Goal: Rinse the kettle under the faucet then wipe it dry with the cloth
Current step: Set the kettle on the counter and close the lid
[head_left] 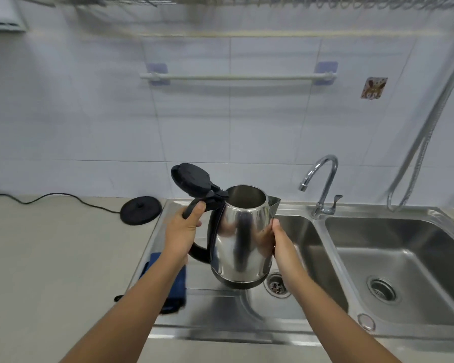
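Shiny steel kettle [240, 237], black lid open, gripped by handle in left hand [182, 231], steadied by right hand [279, 239]. Rinse judged pending: curved chrome faucet [321, 179], dry, beyond right hand; kettle to be carried there.

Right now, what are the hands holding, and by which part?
Both hold the stainless steel kettle: the left hand grips its black handle, the right hand steadies the body's side below the spout.

Kettle [240, 237] held over the left sink basin [307, 231], my left grip [184, 231] at its 9 o'clock on the handle, right grip [278, 237] at 3 against the body. Faucet [321, 184] at 2 o'clock behind. Cloth [177, 284] at 7 on the sink edge. Kettle base [141, 210] at 10 on the bench [50, 258].
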Action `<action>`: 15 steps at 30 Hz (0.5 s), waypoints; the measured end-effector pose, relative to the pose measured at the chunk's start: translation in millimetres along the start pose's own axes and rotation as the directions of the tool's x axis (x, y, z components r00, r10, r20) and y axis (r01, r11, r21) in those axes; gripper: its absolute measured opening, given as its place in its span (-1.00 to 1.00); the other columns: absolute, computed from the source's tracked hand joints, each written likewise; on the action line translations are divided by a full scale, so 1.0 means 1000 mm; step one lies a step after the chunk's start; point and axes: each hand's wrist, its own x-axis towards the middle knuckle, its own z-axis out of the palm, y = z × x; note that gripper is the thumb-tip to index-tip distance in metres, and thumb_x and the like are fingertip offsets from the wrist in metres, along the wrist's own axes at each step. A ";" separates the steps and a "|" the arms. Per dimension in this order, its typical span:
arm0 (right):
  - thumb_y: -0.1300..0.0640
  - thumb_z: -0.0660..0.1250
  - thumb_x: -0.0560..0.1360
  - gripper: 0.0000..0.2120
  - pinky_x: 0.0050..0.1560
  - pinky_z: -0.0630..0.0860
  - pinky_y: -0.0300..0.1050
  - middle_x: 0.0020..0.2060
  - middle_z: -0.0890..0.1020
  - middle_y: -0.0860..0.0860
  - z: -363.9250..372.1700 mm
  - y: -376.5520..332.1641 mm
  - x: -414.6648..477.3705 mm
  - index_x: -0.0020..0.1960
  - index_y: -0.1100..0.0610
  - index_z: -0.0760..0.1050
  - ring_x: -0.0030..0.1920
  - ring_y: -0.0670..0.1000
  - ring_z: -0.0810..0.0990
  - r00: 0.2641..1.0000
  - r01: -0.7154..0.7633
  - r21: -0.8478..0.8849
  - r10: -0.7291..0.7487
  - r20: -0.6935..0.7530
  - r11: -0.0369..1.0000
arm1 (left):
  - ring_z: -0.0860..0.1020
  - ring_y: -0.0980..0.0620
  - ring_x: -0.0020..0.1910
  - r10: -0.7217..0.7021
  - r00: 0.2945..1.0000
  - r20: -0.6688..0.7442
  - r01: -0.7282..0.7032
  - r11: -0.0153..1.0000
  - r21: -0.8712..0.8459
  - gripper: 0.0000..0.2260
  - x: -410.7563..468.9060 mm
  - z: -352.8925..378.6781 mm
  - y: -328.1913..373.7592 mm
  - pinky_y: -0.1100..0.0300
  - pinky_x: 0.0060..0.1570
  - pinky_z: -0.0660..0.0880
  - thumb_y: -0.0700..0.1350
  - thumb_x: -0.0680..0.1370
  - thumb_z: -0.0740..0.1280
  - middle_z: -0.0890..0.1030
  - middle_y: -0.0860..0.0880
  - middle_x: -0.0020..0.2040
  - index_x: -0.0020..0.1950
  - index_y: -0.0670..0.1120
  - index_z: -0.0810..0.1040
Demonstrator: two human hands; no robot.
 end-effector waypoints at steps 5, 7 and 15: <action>-0.18 0.06 0.67 -0.63 -0.17 0.43 -0.45 -0.13 0.62 -0.27 0.064 0.001 -0.011 -0.06 -0.08 0.57 -0.22 -0.44 0.56 0.998 0.019 -0.002 -0.018 0.055 1.000 | 0.55 0.23 -0.31 0.019 0.999 -0.037 -0.020 0.999 -0.033 -0.44 0.000 -0.068 0.003 0.22 -0.14 0.42 0.42 0.26 0.33 0.57 0.16 -0.33 0.00 0.02 0.66; -0.20 0.06 0.66 -0.65 -0.04 0.39 -0.36 -0.08 0.62 -0.25 0.093 0.000 -0.014 -0.03 -0.10 0.56 -0.13 -0.40 0.55 0.998 -0.004 0.018 0.003 0.069 1.000 | 0.56 0.11 -0.22 0.028 0.999 -0.036 -0.029 0.999 -0.029 -0.39 0.008 -0.097 0.005 0.16 -0.01 0.47 0.43 0.26 0.33 0.58 0.07 -0.26 0.02 -0.03 0.65; -0.13 0.07 0.68 -0.64 -0.22 0.42 -0.38 -0.18 0.61 -0.18 0.230 0.014 -0.012 -0.13 -0.03 0.53 -0.18 -0.31 0.53 0.996 -0.071 0.074 0.067 0.064 0.995 | 0.59 0.07 -0.26 0.040 0.999 0.002 -0.040 0.999 0.000 -0.39 0.071 -0.218 -0.012 0.21 -0.18 0.39 0.42 0.26 0.34 0.59 -0.01 -0.28 -0.06 -0.10 0.63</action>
